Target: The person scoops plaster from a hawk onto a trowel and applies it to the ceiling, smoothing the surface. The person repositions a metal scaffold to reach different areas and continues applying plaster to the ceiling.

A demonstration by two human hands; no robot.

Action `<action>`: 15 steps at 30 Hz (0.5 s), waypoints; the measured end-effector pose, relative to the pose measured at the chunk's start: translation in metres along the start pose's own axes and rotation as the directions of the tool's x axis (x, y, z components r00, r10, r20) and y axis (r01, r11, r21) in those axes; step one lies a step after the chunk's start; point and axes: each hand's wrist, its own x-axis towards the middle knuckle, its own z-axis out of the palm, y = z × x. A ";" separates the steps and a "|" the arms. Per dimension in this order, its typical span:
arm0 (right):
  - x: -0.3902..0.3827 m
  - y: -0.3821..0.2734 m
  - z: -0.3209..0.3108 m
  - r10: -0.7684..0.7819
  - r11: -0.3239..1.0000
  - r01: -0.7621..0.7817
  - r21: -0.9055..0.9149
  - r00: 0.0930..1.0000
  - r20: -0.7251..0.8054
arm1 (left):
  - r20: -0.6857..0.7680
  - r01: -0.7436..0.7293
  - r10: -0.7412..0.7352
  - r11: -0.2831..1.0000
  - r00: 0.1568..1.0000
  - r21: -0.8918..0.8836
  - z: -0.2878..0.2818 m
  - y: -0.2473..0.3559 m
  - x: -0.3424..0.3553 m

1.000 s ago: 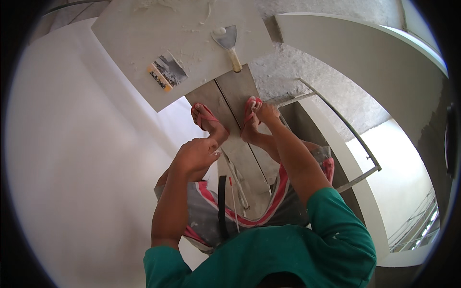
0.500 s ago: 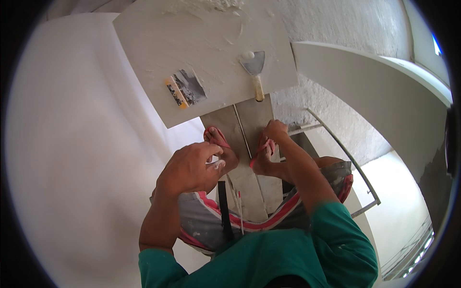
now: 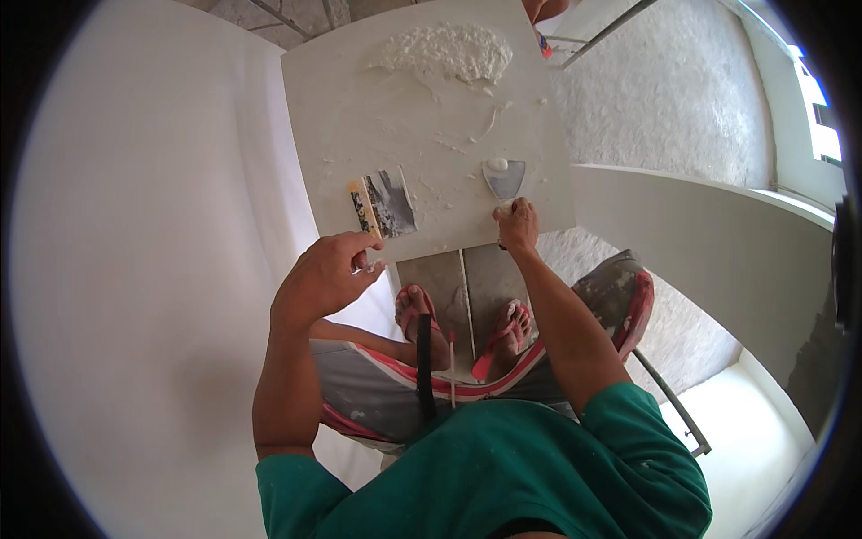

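A pale board (image 3: 332,108) lies ahead of me, bearing a heap of white filler (image 3: 453,56) at its far side. My right hand (image 3: 517,225) grips the handle of a putty knife (image 3: 505,181), whose metal blade lies on the board with a white blob on it. A wide steel scraper (image 3: 389,202) with an orange-edged handle lies on the left part of the board. My left hand (image 3: 328,269) hangs just below it at the board's near corner, fingers loosely curled and apart, with white smears on the tips and nothing in them.
My feet in red flip-flops (image 3: 503,341) stand on grey planks (image 3: 467,269) under the board. A white wall (image 3: 153,225) rises at left; a curved low wall (image 3: 700,234) runs at right with metal bars (image 3: 673,404) beside it. Another person's leg (image 3: 543,18) shows at the top.
The view has shifted up toward the board. My right hand has moved from beside my foot onto the putty knife's handle; my left hand has risen to the board's near edge.
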 end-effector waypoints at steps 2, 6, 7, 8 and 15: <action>0.004 -0.004 -0.005 -0.024 0.999 0.025 0.037 0.998 -0.050 | 0.059 0.120 -0.125 0.990 0.990 0.071 0.004 -0.014 0.005; 0.001 -0.032 -0.042 0.160 0.891 -0.236 0.387 0.963 0.217 | 0.156 0.188 -0.248 0.928 0.956 0.323 0.027 -0.058 0.044; 0.001 -0.044 -0.053 0.147 0.875 -0.230 0.425 0.965 0.218 | 0.150 0.226 -0.306 0.888 0.940 0.400 0.035 -0.072 0.059; 0.002 -0.058 -0.063 0.133 0.857 -0.221 0.466 0.968 0.215 | 0.046 0.351 -0.398 0.853 0.916 0.386 0.044 -0.085 0.075; 0.037 -0.117 -0.135 -0.171 0.967 0.105 0.232 0.944 0.283 | -0.437 0.719 -0.666 0.692 0.604 -0.060 0.139 -0.139 0.133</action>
